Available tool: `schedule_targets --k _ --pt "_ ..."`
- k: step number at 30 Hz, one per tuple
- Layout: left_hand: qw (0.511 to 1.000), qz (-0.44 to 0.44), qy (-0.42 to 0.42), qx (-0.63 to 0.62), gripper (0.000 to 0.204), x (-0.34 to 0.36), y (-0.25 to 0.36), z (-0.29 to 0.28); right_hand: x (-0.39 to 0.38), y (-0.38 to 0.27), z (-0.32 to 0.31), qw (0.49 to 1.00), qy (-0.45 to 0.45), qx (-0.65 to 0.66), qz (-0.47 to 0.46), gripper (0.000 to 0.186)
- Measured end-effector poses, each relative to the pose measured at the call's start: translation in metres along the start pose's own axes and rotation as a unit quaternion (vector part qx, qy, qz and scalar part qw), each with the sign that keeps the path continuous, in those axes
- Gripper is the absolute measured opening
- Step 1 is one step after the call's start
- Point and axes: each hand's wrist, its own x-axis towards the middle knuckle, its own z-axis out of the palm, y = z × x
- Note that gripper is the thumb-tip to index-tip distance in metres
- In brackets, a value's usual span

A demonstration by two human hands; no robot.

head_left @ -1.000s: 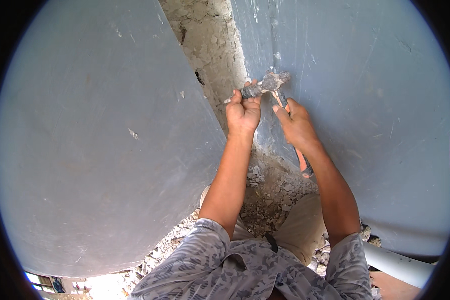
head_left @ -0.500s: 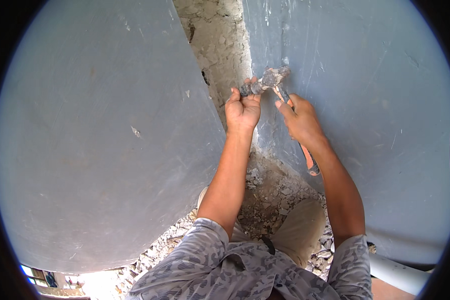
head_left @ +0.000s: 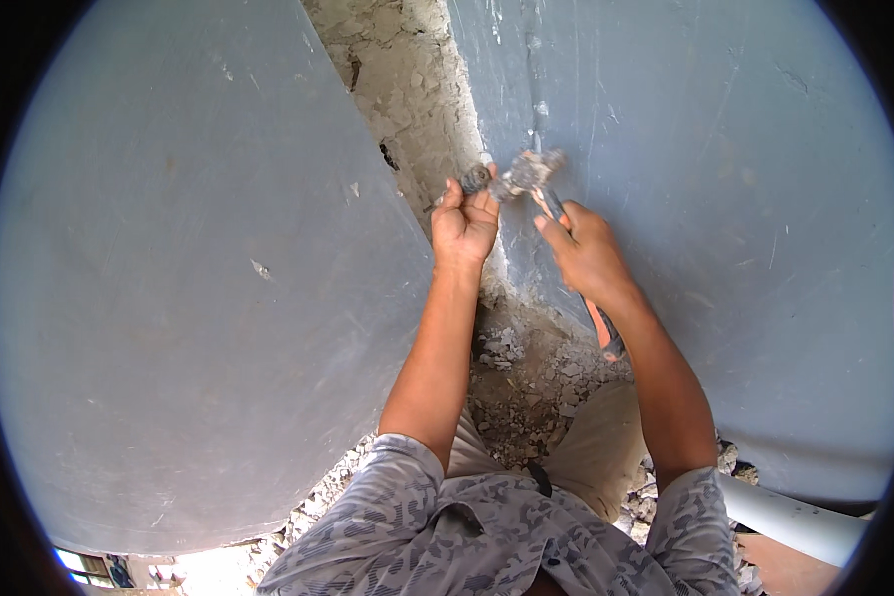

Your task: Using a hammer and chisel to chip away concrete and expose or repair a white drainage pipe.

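My left hand (head_left: 464,233) is closed around a chisel, whose dark, battered round end (head_left: 476,179) shows between thumb and fingers. The rest of the chisel is hidden by the hand or lost against the wall. It is held at the bare, chipped strip of wall (head_left: 417,84) between two grey surfaces. To its right, my right hand (head_left: 591,253) grips a hammer by its black and orange handle (head_left: 600,323). The hammer's dusty, crusted head (head_left: 526,175) is slightly blurred and stands a small gap to the right of the chisel's end.
Smooth grey panels, one on the left (head_left: 209,298) and one on the right (head_left: 725,248), flank the chipped strip. Broken rubble (head_left: 517,397) covers the ground around my legs. A pale pipe (head_left: 795,517) lies at the lower right.
The hammer head has drawn back from the chisel's end, leaving a gap where they appeared to meet. Both hands and the wall sit somewhat further left and lower in view.
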Motion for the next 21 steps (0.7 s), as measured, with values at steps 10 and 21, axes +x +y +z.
schedule_targets --k 10,21 --pt "0.888 -0.150 0.116 0.419 0.020 -0.081 -0.026 -0.071 -0.084 0.058 0.000 0.985 0.121 0.126 0.007 0.029" --pt "0.902 -0.123 0.035 0.412 0.029 -0.088 -0.029 -0.055 -0.126 0.087 0.009 0.976 0.158 0.143 0.036 0.027"
